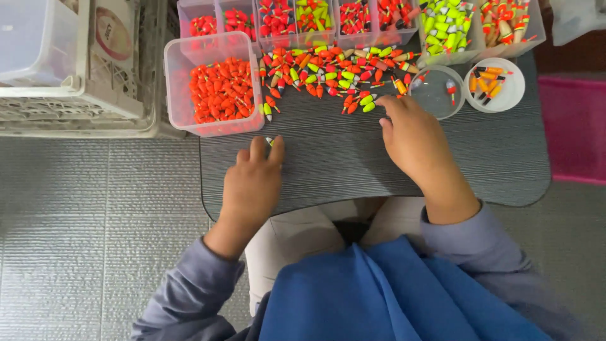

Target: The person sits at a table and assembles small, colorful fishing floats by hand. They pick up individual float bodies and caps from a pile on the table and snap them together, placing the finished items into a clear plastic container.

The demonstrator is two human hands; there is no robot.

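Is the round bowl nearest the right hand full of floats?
No, the clear round bowl just beyond the right hand holds only one small float, with the rest of its bottom bare.

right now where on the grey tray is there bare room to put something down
Bare patches: the grey tray between the left hand and right hand, and its right part below the round cups. Crowded: the back edge, under the loose floats.

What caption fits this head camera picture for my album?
Two hands sort colourful fishing floats on a grey table beside plastic tubs.
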